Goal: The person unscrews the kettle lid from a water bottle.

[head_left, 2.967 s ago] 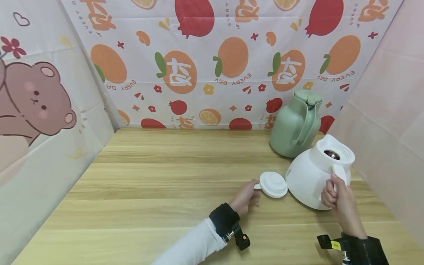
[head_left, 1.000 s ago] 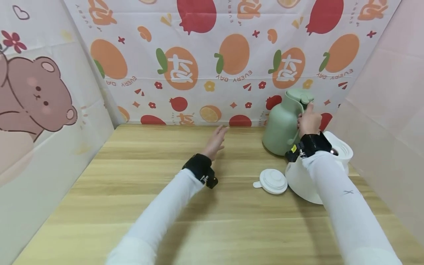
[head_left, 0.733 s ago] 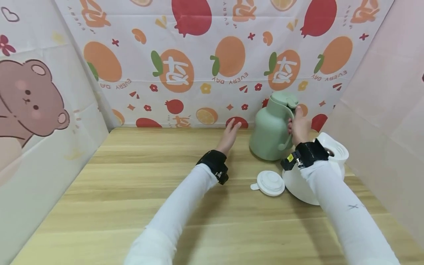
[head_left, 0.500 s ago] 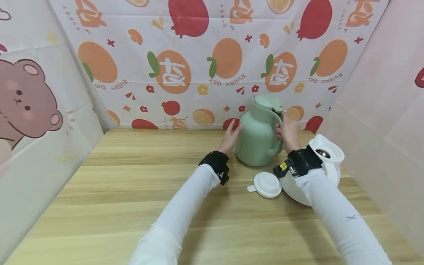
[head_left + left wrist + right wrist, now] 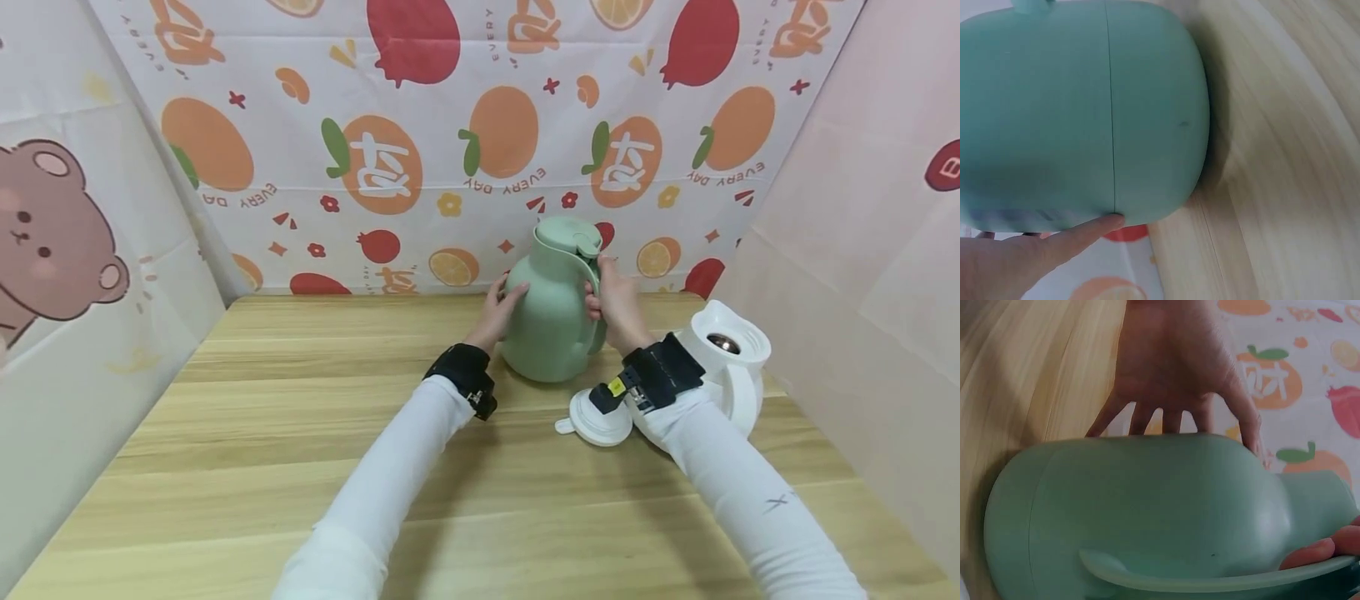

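- Both of my hands are on the green jug point(image 5: 550, 321), one at each side.
- With my right hand point(image 5: 618, 304) I grip its handle point(image 5: 1210, 585), fingers curled round the upper part and my thumb up near the lever on top.
- My left hand point(image 5: 497, 317) is spread wide, its fairly straight fingers laid against the opposite side of the jug's body; the left wrist view shows one fingertip resting at the seam low on it.
- Upright between my hands, the jug is toward the back of the wooden table point(image 5: 300, 467), near the fruit-patterned cloth point(image 5: 300, 200); its lid is on.
- Just in front of it lies a white lid point(image 5: 596, 429), partly hidden by the camera on my right wrist.
- Beside that lid, to the right, a white pot point(image 5: 720, 367) stands with its mouth uncovered; my right forearm crosses in front of it.
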`<state>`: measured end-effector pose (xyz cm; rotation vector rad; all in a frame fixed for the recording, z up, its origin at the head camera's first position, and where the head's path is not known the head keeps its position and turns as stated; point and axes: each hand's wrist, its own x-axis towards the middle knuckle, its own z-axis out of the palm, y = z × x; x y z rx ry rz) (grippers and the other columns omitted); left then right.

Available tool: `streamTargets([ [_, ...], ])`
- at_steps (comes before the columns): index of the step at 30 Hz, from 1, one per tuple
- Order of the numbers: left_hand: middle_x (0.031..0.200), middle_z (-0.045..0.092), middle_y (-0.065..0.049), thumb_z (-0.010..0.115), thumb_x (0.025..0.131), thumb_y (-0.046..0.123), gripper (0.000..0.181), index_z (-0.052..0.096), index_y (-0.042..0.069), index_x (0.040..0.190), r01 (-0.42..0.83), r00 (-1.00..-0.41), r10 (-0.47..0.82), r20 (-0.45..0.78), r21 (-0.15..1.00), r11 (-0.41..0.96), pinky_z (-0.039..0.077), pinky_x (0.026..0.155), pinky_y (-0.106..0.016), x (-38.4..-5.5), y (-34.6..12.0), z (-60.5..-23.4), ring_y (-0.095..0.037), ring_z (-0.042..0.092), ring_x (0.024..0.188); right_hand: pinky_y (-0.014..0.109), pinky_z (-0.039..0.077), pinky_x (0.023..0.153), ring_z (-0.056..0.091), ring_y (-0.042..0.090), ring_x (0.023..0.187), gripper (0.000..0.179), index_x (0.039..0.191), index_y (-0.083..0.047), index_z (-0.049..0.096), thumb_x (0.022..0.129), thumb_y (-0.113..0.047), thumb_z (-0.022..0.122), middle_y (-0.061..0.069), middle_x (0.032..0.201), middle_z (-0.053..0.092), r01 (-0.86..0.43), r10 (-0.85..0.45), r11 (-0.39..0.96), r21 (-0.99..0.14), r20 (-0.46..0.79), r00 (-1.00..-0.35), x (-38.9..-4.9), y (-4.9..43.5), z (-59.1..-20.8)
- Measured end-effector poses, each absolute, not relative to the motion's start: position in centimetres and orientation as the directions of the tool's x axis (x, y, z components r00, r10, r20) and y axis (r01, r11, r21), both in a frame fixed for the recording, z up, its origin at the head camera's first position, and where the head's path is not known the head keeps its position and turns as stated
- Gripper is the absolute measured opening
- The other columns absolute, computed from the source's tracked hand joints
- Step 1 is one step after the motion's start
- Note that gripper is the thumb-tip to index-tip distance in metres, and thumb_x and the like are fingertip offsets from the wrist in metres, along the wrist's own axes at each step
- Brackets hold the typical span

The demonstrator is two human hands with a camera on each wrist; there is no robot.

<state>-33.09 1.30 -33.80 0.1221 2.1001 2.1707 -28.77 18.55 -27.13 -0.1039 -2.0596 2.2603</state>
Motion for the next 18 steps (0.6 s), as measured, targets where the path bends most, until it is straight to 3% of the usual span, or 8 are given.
streamTargets([
  [6,0.146,0.023,-0.011,0.045,0.092,0.048,0.065,0.020,0.020,0.146,-0.029,-0.994,0.109,-0.029,1.000,-0.002,0.025,0.094,-0.062,-32.4,-1.1,-33.6,-0.032,0.024,0.131,0.017,0.030,0.039,0.032,0.004,0.039,0.048,0.075,-0.004,0.042,0.097,-0.046,0.033,-0.003,0.055,0.037,0.047,0.008,-0.181,-0.982,-0.049,-0.999,-27.9,15.8,-26.9],
  [12,0.145,0.025,-0.007,0.034,0.096,0.048,0.058,0.027,0.017,0.143,-0.028,-0.997,0.064,-0.031,0.999,0.044,0.022,0.101,-0.051,-32.3,-2.5,-32.9,-0.026,0.024,0.131,0.019,0.030,0.041,0.032,0.006,0.041,0.049,0.075,-0.005,0.040,0.098,-0.047,0.027,-0.002,0.053,0.033,0.075,-0.062,-0.234,-0.969,-0.062,-0.996,-26.2,12.3,-27.2],
  [18,0.119,0.048,-0.007,0.036,0.095,0.045,0.047,0.053,0.007,0.118,0.006,-0.999,-0.031,0.008,0.999,0.051,0.028,0.098,-0.038,-32.7,-3.9,-32.3,-0.020,0.041,0.110,0.019,0.029,0.040,0.029,0.006,0.039,0.050,0.074,-0.005,0.038,0.098,-0.047,0.025,-0.002,0.050,0.032,0.067,-0.095,-0.237,-0.969,-0.046,-0.994,-24.8,10.2,-27.4],
])
